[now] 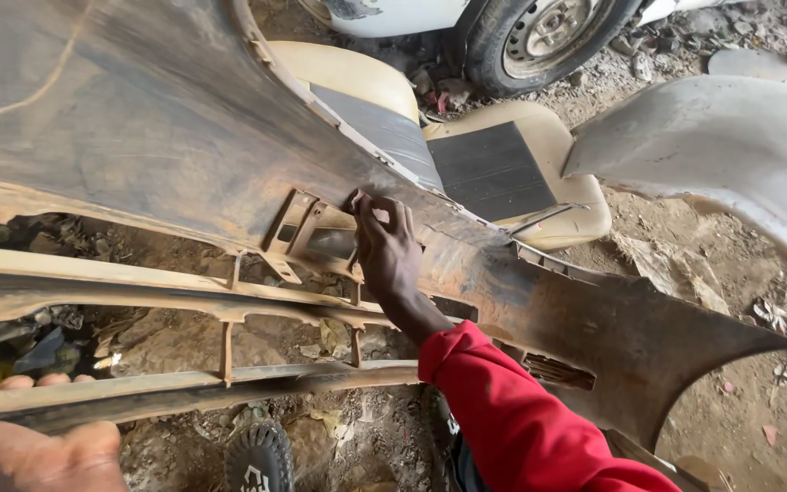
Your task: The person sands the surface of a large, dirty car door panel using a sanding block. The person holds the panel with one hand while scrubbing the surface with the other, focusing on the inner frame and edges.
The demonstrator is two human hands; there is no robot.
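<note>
Car bumper point(165, 128), seen from its inner side, is filling most of the view: hard moulded plastic, caked w/ rusty-brown dust and dark smears, smooth on the wide upper skin, ribbed lower down. Its long axis is running left to right across the view, sloping down toward the right, where it's tapering to a sharp pointed end point(781, 344). Along the bumper's lower edge, long grille slots point(174, 342) are lying parallel to that axis, split by short upright ribs; dirt and rubble are showing through them.

Right hand point(390, 251), in a red sleeve point(512, 415), is pressing on the bumper's mid section just beside a rectangular moulded bracket point(307, 237). Fingers are bunched and curled at the bracket's upper right corner, tips touching the plastic (can't tell if they're pinching anything small).

Left hand point(33, 451) is sitting at the bumper's lower left edge, fingers wrapping over the bottom bar point(184, 387), fingertips showing above it, so it's gripping the bar.

Beyond the bumper's top edge: a beige car seat point(539, 173) w/ dark grey ribbed fabric panels, lying on the ground. Past that, a tyre on a steel wheel point(544, 32). Right of the bumper, well apart, a grey curved body panel point(730, 146). Below the bumper, a black shoe toe point(258, 460) on dusty ground.
</note>
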